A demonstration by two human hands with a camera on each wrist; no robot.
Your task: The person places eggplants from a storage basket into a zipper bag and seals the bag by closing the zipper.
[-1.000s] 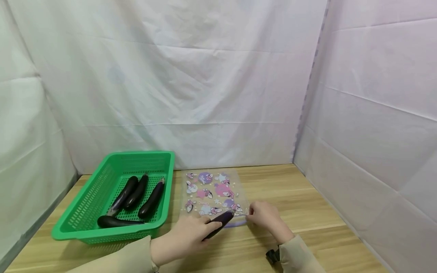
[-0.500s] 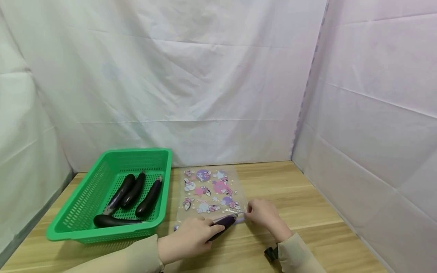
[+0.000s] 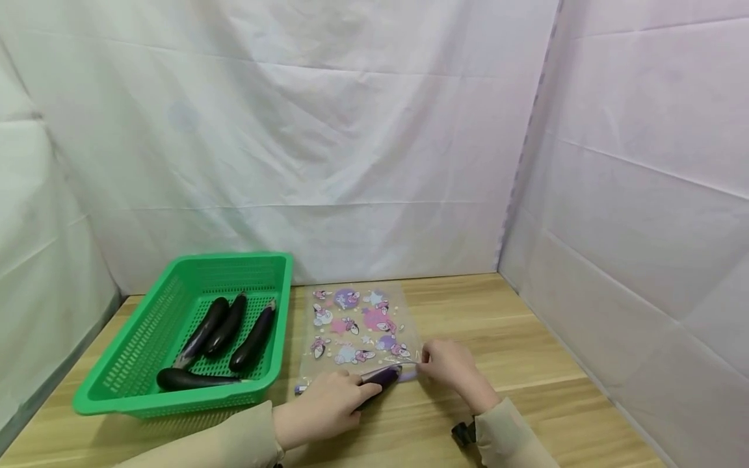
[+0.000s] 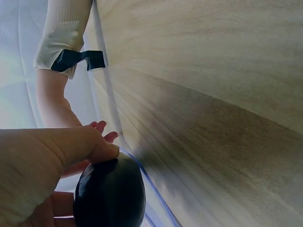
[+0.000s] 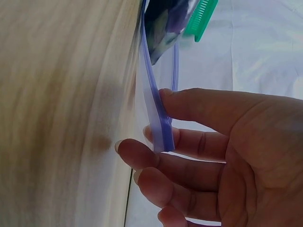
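Note:
My left hand grips a dark purple eggplant from above at the near edge of a clear zip bag printed with pink and purple cartoon figures. The bag lies flat on the table. In the left wrist view, the thumb presses on the rounded end of the eggplant. At the bag's near right corner, my right hand pinches the purple zip strip between thumb and finger. The right wrist view shows the mouth parted, with the tip of the eggplant between its two edges.
A green plastic basket stands left of the bag, with several eggplants inside. White cloth hangs behind and on both sides of the wooden table. A black strap mount sits at the right sleeve.
The left hand has lowered the eggplant and brought its tip into the bag's mouth. My right hand keeps its pinch on the bag's corner. The head view has shifted slightly.

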